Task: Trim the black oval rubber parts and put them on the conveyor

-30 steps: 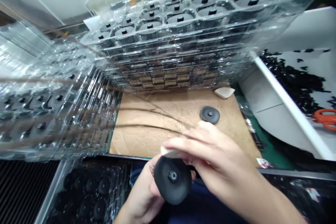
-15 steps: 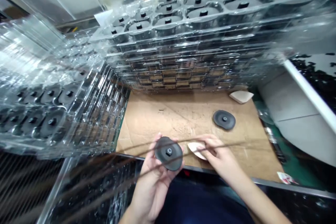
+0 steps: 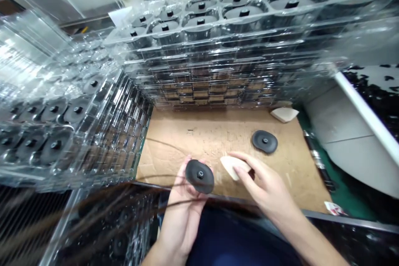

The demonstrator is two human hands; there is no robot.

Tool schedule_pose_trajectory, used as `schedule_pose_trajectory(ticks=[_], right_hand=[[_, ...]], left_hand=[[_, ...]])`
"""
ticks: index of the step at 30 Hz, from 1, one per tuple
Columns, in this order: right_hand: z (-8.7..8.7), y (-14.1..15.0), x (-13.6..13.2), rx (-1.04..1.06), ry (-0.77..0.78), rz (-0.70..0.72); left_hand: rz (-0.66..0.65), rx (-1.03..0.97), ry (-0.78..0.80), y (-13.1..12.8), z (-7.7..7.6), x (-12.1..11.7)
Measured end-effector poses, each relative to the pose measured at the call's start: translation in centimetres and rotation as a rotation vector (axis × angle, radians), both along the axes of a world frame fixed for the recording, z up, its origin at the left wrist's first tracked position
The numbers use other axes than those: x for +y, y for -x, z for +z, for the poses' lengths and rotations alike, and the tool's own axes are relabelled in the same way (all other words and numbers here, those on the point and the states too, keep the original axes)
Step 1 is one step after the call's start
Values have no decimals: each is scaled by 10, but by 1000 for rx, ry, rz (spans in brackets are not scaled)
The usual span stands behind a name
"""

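Left hand point(image 3: 183, 216) is palm up at bottom centre, fingers point(image 3: 189, 165) curled round the rim of a black disc point(image 3: 199, 176), hub up. I read that as held, not released. Right hand point(image 3: 268, 189) is just right of it, thumb and fingers closed on a pale wedge-shaped pad point(image 3: 233, 166). The pad's left end sits just beside the disc, not touching as far as I can tell. Disc is round, so no long axis; pad runs roughly left to right. Second black disc point(image 3: 264, 141) lies on the cardboard sheet point(image 3: 174, 145), nearer the right hand. Another pale pad point(image 3: 284, 114) sits at the sheet's far right corner. Clear trays point(image 3: 199, 70) of discs are stacked beyond.
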State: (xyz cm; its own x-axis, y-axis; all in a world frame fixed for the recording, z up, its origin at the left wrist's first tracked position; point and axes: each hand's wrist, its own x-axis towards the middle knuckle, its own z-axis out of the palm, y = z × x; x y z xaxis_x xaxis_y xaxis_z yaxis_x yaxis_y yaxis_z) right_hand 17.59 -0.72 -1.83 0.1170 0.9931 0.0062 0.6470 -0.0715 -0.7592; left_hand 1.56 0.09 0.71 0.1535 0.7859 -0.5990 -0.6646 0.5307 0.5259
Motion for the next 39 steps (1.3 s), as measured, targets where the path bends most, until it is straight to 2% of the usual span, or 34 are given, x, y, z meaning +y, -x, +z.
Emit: schedule_pose_trajectory(ticks=[2, 4, 5, 7, 9, 13, 17, 21, 23, 26, 29, 31, 35, 36, 37, 39], right_hand=[[29, 14, 4, 68, -152, 77], [50, 27, 5, 108, -294, 189], [57, 31, 5, 130, -308, 251], [64, 35, 6, 156, -220, 366], [66, 35, 7, 135, -157, 385], [65, 35, -2, 62, -340, 226], [69, 34, -11, 136, -296, 279], [74, 31, 0, 74, -388, 188], [76, 27, -1, 83, -432, 247], [77, 13, -15, 91, -319, 386], [79, 0, -24, -49, -225, 318], [83, -2, -18, -125, -265, 326], [85, -2, 10, 2, -383, 635], [82, -3, 15, 29, -384, 632], [77, -5, 18, 33, -365, 565], [60, -9, 14, 28, -275, 333]], left_hand=[[-42, -7, -18, -1, 0, -4], [-102, -25, -15, -1, -1, -8], [-120, -25, -11, 0, 0, -10], [-119, -24, -15, 1, 0, -12], [-116, -31, -46, 0, 3, -11], [-161, -23, -48, -2, 9, -5], [-166, -15, -37, 0, 10, -1], [-231, -29, -65, -5, 13, -4], [-244, -12, -64, -6, 19, -4], [-239, -25, -31, -1, 25, -3], [-243, -97, -22, 1, 23, -5], [-261, -140, -10, -2, 21, -7], [-344, -112, 49, -7, 23, -7], [-347, -100, 45, -6, 25, -6], [-338, -96, 40, -5, 27, -5], [-305, -94, 45, 0, 29, -4]])
